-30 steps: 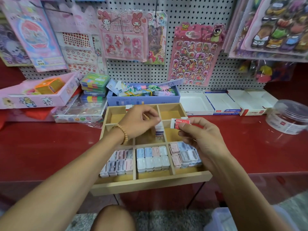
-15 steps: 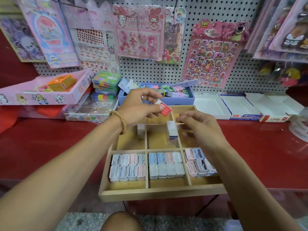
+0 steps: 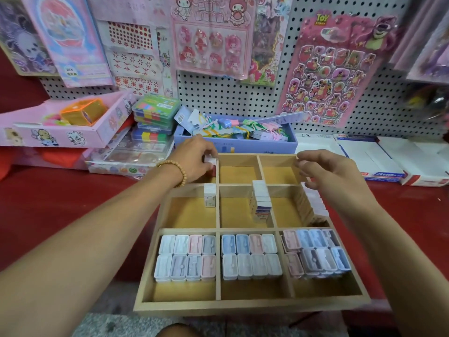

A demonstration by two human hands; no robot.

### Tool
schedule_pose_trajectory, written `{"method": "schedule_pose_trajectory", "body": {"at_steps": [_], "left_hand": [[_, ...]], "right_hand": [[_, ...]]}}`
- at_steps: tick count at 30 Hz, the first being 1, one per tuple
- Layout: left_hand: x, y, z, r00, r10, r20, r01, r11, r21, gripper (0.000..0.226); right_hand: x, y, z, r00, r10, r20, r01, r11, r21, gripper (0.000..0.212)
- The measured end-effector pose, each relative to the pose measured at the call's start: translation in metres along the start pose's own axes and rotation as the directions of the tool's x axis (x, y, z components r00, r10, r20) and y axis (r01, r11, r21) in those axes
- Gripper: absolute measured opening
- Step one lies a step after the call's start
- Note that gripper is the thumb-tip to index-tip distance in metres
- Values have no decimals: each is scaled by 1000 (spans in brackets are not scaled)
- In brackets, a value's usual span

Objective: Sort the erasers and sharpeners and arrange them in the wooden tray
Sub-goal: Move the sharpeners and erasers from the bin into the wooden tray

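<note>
A wooden tray [image 3: 252, 308] with nine compartments lies on the red counter. Pastel sharpeners [image 3: 185, 257] fill its three near compartments. In the middle row a single white eraser [image 3: 210, 195] stands at the left, a stack of erasers [image 3: 261, 201] in the centre and another row of erasers [image 3: 314, 204] at the right. My left hand [image 3: 194, 160] pinches a red-and-white eraser [image 3: 211, 164] down in the far left compartment. My right hand [image 3: 328, 173] hovers over the tray's far right part with loosely curled fingers, holding nothing.
A blue box [image 3: 237, 139] of stationery stands right behind the tray. White cardboard boxes [image 3: 379, 164] lie to the right, a pink box [image 3: 65, 127] and stacked plastic cases [image 3: 155, 117] to the left. Sticker sheets hang on the pegboard [image 3: 218, 93] behind.
My left hand carried the red-and-white eraser from above the tray's centre down into the far left compartment. My right hand moved right and back, away from the centre stack.
</note>
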State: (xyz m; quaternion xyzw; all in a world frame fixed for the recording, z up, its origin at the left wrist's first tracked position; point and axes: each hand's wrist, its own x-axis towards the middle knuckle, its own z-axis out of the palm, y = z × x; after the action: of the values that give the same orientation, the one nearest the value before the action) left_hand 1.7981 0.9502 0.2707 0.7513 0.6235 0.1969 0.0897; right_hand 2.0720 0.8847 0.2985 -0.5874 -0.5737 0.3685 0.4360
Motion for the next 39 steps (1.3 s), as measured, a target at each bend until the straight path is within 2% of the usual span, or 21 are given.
{"method": "schedule_pose_trajectory", "body": {"at_steps": [7, 12, 14, 19, 22, 26, 32, 35, 39], "left_hand": [[0, -5, 9, 1000, 30, -2, -30, 1000, -7, 23], [0, -1, -2, 998, -4, 57, 4, 1000, 2, 29], [-2, 2, -10, 999, -34, 8, 34, 999, -4, 28], [-22, 27, -29, 994, -63, -84, 44, 978, -206, 11], [-46, 61, -36, 994, -55, -93, 11, 911, -412, 9], [-93, 114, -37, 998, -32, -49, -7, 766, -643, 6], [-169, 191, -15, 996, 19, 89, 59, 611, -790, 8], [-199, 225, 10, 983, 69, 170, 99, 581, -808, 8], [-238, 263, 43, 951, 114, 286, 160, 612, -775, 10]], "right_hand": [[4, 7, -2, 1000, -5, -2, 5, 1000, -12, 21], [0, 4, -5, 1000, -7, -7, 7, 1000, -11, 21], [-4, 3, -8, 1000, -23, -9, 23, 1000, -3, 18], [-22, -1, -22, 997, -71, -24, 71, 998, -1, 15], [-39, -3, -34, 995, -77, -60, 78, 997, 6, 13], [-67, -3, -58, 989, -89, -122, 85, 996, -41, 10], [-129, 11, -107, 978, -78, -194, 64, 995, -78, 17], [-167, 25, -131, 967, -46, -250, 32, 998, -58, 16], [-218, 48, -163, 950, 16, -311, -27, 999, -33, 11]]}}
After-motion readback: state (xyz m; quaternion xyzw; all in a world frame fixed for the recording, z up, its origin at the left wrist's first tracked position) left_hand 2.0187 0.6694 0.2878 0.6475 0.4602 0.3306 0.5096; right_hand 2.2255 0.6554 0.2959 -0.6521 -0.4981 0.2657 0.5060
